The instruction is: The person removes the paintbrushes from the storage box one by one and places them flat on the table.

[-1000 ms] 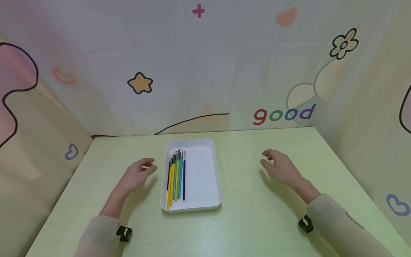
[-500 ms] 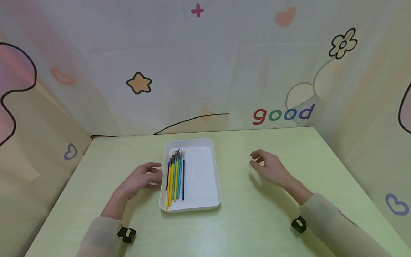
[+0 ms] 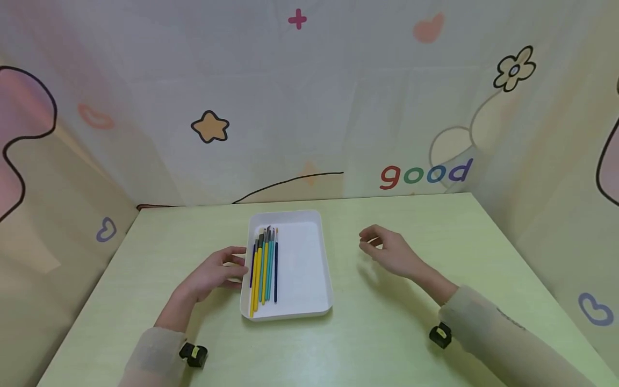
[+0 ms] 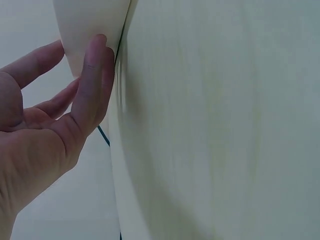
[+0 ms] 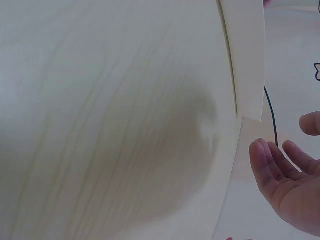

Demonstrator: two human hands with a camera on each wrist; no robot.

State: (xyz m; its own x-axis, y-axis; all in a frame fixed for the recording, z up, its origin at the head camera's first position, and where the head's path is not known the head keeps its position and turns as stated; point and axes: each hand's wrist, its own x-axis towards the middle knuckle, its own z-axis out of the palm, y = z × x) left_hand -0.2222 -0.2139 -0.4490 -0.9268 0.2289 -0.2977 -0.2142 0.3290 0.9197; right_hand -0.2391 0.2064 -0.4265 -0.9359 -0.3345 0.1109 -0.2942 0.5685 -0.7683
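A white rectangular tray (image 3: pixel 303 263) lies on the table with several paintbrushes (image 3: pixel 263 271) side by side along its left part. Their handles are yellow, teal and dark blue, and the bristles point to the far side. My left hand (image 3: pixel 215 275) is at the tray's left wall, fingers spread and slightly bent. In the left wrist view its fingertips meet the outer wall (image 4: pixel 90 25). To the right of the tray, my right hand (image 3: pixel 391 252) hovers over the table, fingers loosely curled with nothing in them. The right wrist view shows it apart from the tray's wall (image 5: pixel 247 60).
The pale green wooden table (image 3: pixel 367 333) runs back to a printed cloth backdrop (image 3: pixel 309 107) with cloth sides left and right. A dark wrist device (image 3: pixel 194 355) sits at the left sleeve and another device (image 3: pixel 440 335) at the right sleeve.
My left hand has moved right until its fingers reach the tray's left wall. My right hand has come left toward the tray. Tray and paintbrushes have stayed in place.
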